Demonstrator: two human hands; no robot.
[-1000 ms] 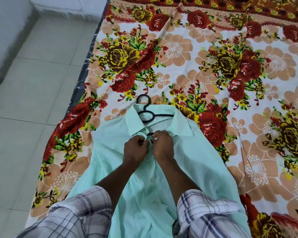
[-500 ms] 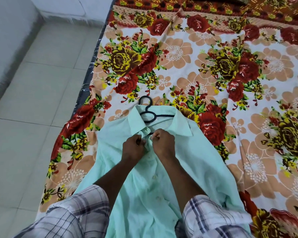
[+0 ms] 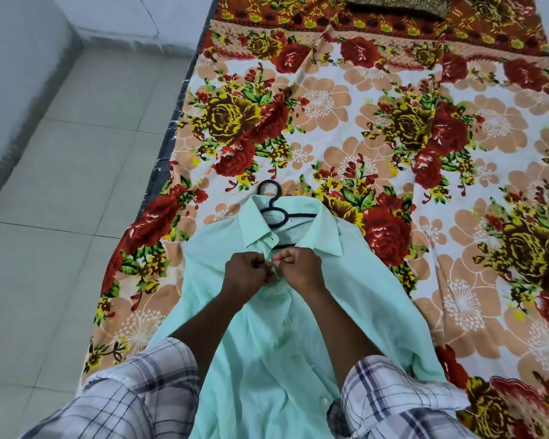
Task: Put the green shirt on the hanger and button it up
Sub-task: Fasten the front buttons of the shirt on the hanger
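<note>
The pale green shirt [image 3: 362, 299] lies face up on the floral bedsheet, collar pointing away from me. A black hanger [image 3: 274, 202] sits inside the collar, its hook sticking out past the neck. My left hand [image 3: 246, 275] pinches the left front edge just below the collar. My right hand [image 3: 300, 269] pinches the right front edge against it. Both hands meet at the placket near the top button. Lower down, several white buttons [image 3: 295, 358] show along the front.
The floral bedsheet [image 3: 346, 128] covers a mattress that runs ahead and to the right. Grey tiled floor [image 3: 61, 201] lies to the left, with a wall at the far left. A dark patterned pillow [image 3: 396, 4] rests at the far end.
My hands stayed together at the placket, working slightly lower below the collar. The camera tilted up a little, showing more of the bed's far end.
</note>
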